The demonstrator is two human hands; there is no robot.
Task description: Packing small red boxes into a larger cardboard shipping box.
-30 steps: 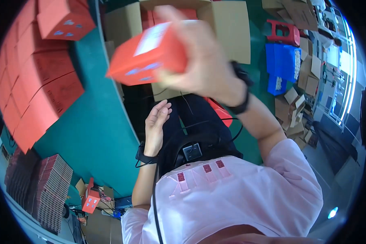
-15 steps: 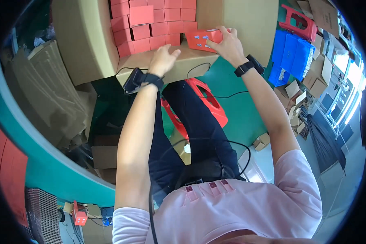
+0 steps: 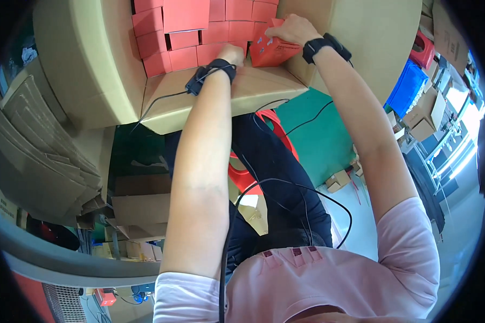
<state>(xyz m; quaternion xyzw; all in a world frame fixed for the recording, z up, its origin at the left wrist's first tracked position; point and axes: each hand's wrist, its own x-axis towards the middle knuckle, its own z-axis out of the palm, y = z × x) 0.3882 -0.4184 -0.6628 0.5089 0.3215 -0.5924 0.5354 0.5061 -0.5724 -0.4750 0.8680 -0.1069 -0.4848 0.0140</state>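
A large open cardboard carton (image 3: 199, 110) stands in front of me, packed with rows of small red boxes (image 3: 214, 33). My right hand (image 3: 295, 29) is closed on the upper part of a red box (image 3: 275, 51) with printed marks on its sides. This box is tilted, at the right end of the front row, just inside the carton's right wall. My left hand (image 3: 233, 55) reaches over the carton's near flap to the front row, beside the held box. Its fingers are mostly hidden beyond the back of the hand. A bigger red box face (image 3: 186, 15) stands out above the others.
Flattened cardboard sheets (image 3: 48, 145) lean on the left. Under the carton are a red stool (image 3: 242, 177) and my legs. Blue bins (image 3: 407, 89) and open cartons (image 3: 427, 113) stand at the right. Black cables (image 3: 352, 215) loop across my lap and from the wrist devices.
My right hand has brought the red box into the carton, down to the front row's right end. My left hand has moved forward to the row. My view has shifted closer to the carton.
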